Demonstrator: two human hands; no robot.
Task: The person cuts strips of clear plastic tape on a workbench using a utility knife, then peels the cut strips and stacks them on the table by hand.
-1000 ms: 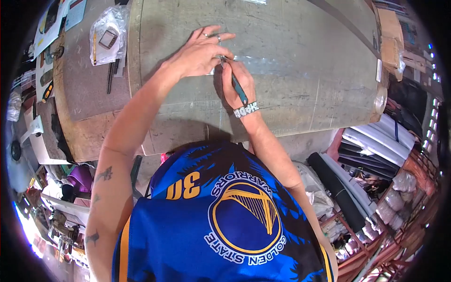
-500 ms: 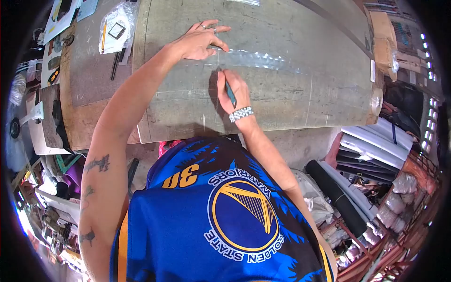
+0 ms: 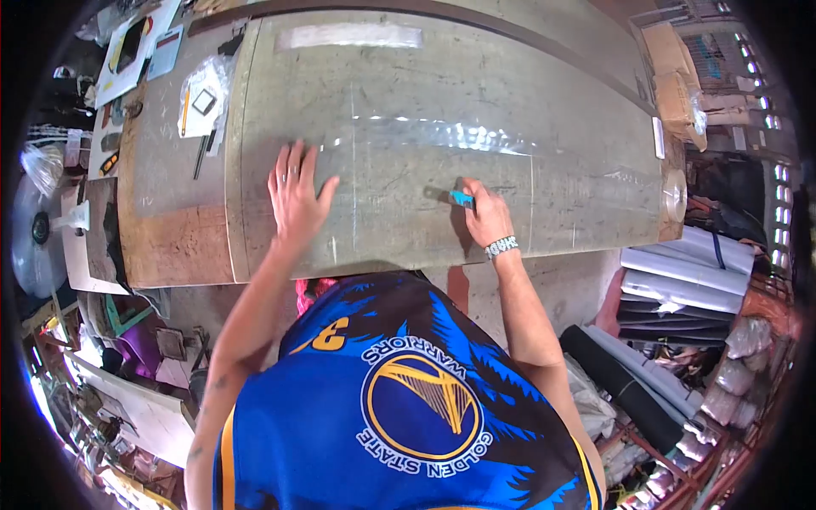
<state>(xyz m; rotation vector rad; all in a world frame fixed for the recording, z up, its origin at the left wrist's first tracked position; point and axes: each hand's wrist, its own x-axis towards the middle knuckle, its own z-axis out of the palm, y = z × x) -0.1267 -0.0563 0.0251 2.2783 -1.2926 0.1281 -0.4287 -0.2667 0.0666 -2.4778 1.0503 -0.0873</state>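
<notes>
A clear plastic sheet (image 3: 459, 136) lies on the worn grey table (image 3: 595, 204), its upper part shining with wrinkled glints. My left hand (image 3: 297, 195), slightly blurred and wearing rings, is over the tabletop to the left of the sheet, fingers spread and nothing in it. In my right hand (image 3: 488, 216), near the front edge, is a slim teal cutter knife (image 3: 462, 199). Its front end points left and casts a shadow; the blade is too small to make out.
A long dark bar (image 3: 476, 15) crosses the back, with a translucent strip (image 3: 348, 36) before it. At left are a pencil (image 3: 185, 112), a plastic bag (image 3: 208, 81) and a black ruler-like strip (image 3: 201, 155). Cardboard boxes (image 3: 676, 93) stand right; plastic rolls (image 3: 688, 263) lie below.
My left hand has lifted off the sheet and come back toward me, to the left. My right hand has moved right and nearer the front edge, still holding the cutter knife.
</notes>
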